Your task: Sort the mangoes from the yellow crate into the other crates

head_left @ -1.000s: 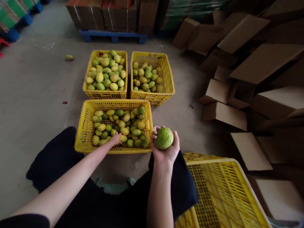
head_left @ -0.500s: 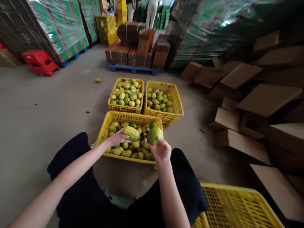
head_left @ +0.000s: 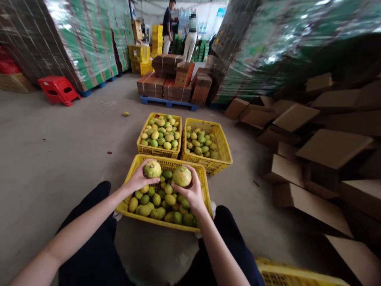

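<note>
My left hand (head_left: 141, 177) is closed around a yellow-green fruit (head_left: 152, 169), papaya-like and roundish, its end facing me. A second such fruit (head_left: 182, 176), smoother and pale green-yellow, is gripped between the thumb and fingers of my right hand (head_left: 193, 189). Both are held side by side, apart, over the near yellow crate (head_left: 132, 216). Inside that crate lie many green and yellow fruits (head_left: 170, 199), partly covered by my hands.
Behind stand a full yellow crate (head_left: 143, 150) and a partly filled one (head_left: 225, 147). Another yellow crate (head_left: 294, 276) is at lower right. Cardboard boxes (head_left: 333, 147) pile up on the right. A red stool (head_left: 58, 89), a loose fruit (head_left: 125, 114) and two people (head_left: 190, 39) are farther off.
Both hands have turned their fruits so the ends face me. The left hand has shifted slightly left, the right slightly down. The view has tilted up.
</note>
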Tool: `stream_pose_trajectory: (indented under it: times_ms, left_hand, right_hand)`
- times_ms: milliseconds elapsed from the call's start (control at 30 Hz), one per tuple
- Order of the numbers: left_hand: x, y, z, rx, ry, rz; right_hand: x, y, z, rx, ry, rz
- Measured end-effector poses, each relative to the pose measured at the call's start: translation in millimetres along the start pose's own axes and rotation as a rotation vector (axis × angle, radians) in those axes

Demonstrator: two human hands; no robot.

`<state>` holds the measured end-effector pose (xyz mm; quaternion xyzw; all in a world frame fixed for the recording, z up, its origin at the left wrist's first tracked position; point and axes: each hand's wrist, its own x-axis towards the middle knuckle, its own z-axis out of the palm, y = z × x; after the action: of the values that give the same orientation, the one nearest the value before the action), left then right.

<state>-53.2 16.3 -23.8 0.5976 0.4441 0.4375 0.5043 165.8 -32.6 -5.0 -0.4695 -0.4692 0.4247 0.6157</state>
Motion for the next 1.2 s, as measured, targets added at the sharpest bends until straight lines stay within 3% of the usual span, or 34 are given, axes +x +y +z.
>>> stream_pose_trajectory:
  times_ms: [167,267,433,700,1200]
  left_hand:
    - [-15,11,17,0.021,-0.062,0.170]
    - [-17,23,23,-0.004,-0.061,0.233]
    - [-8,27,35,0.003,-0.041,0.292]
    - [5,36,53,0.188,-0.038,0.601]
    - [9,30,58,0.180,-0.024,0.595]
  right_hand:
    - [-10,-2,2,-0.145,-0.015,-0.124]
    - [-12,-5,8,-0.112,0.043,-0.170]
    - [-11,-7,13,-0.051,0.155,-0.189]
    - [-10,-3,-4,-0.145,0.206,-0.276]
    - [-7,-3,-7,-0.253,0.169,-0.313]
